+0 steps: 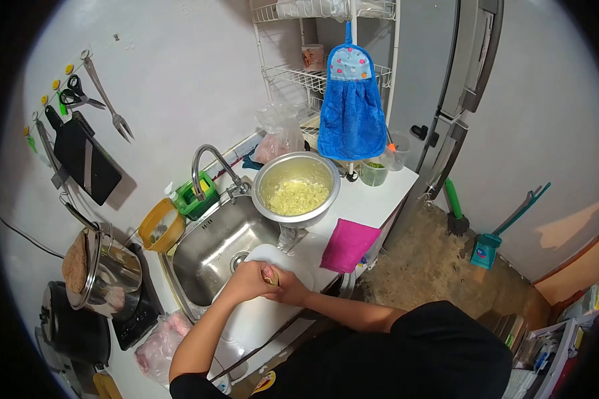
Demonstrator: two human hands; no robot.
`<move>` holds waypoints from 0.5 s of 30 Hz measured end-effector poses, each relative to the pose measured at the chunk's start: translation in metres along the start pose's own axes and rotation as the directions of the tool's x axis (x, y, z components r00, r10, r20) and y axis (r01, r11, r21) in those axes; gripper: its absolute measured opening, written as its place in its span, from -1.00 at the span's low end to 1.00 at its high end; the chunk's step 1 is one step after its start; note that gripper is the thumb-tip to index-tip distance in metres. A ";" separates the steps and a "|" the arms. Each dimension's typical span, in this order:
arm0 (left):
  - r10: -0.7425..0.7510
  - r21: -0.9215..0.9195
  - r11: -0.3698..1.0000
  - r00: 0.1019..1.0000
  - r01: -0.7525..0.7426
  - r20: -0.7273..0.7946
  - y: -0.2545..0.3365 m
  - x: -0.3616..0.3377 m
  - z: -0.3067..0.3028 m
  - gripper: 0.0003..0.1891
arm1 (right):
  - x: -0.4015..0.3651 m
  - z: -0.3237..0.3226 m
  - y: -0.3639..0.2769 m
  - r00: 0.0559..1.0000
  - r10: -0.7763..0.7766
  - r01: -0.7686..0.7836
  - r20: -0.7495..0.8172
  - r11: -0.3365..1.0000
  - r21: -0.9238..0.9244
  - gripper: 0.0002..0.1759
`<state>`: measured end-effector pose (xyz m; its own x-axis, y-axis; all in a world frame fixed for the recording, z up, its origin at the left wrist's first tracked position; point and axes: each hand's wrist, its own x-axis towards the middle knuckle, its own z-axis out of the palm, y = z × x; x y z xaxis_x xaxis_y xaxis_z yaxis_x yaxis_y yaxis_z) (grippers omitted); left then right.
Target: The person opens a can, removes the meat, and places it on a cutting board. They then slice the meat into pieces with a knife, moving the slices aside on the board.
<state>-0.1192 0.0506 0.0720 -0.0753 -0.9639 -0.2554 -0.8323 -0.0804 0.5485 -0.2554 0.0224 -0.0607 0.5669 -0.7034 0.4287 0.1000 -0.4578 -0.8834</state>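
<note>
My left hand [246, 279] and my right hand [287, 289] meet over a white cutting board [259, 312] that lies across the front edge of the steel sink [213, 249]. Between the fingers shows a small pale piece of food [271, 276], touched by both hands; which hand bears it is not clear. Behind the board a metal bowl [296, 189] holds chopped yellowish pieces.
A magenta cloth [348, 244] lies on the white counter right of the board. A curved tap [209, 163], green soap holder [196, 196] and yellow strainer [160, 226] flank the sink. A blue towel [351, 110] hangs from the rack. Pots stand on the left.
</note>
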 end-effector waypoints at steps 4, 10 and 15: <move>0.023 0.032 0.999 0.999 -0.024 0.022 0.000 0.001 -0.002 -0.61 | 0.000 0.001 -0.002 1.000 0.006 -0.006 -0.002 0.999 -0.049 -0.36; 0.028 0.048 0.998 0.999 -0.030 0.028 0.007 -0.002 0.001 -0.71 | -0.002 0.003 0.002 1.000 0.016 -0.018 -0.022 0.997 -0.078 -0.41; 0.240 0.260 0.945 0.961 -0.199 -0.139 0.012 -0.009 0.022 -0.88 | 0.002 0.014 0.030 0.980 -0.183 0.171 -0.072 0.974 -0.150 -0.66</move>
<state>-0.1403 0.0640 0.0638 -0.1960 -0.9806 -0.0035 -0.9144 0.1815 0.3619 -0.2398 0.0150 -0.0886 0.4782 -0.6451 0.5960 0.0718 -0.6477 -0.7585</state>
